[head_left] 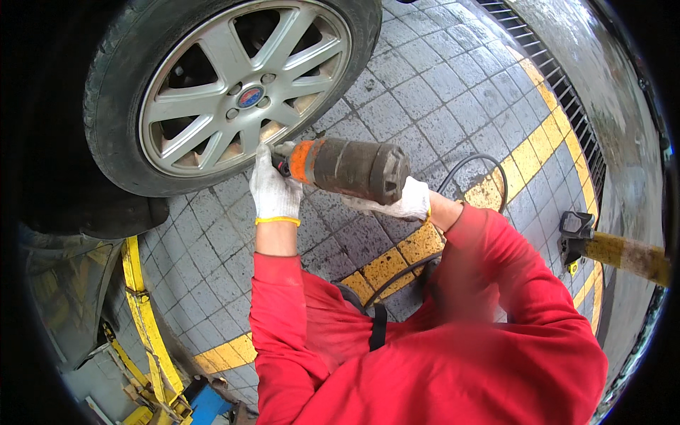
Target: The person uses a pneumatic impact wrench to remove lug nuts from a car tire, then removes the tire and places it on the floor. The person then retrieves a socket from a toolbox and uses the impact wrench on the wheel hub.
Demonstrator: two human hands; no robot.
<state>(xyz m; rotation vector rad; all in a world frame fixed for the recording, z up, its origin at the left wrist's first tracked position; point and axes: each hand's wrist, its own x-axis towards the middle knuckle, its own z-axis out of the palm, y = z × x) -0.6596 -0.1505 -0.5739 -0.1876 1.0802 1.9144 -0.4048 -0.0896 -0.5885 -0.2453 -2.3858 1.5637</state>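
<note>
I hold a worn orange and black impact wrench (350,170) in both gloved hands, in front of a car wheel (234,99) with a silver multi-spoke rim and bolts around its centre cap. My left hand (273,184) is closed at the tool's orange nose end, just beside the lower part of the tyre. My right hand (397,202) is wrapped round the tool under its dark rear body, its fingers mostly hidden. A black hose (503,173) loops over the tiles on the right.
A yellow metal lift frame (145,319) stands at lower left, beside a blue object (209,400). A yellow post with a dark base (623,258) is at right. Grey tiles (425,78) with yellow painted lines lie underfoot, bordered by a drain grate (535,53).
</note>
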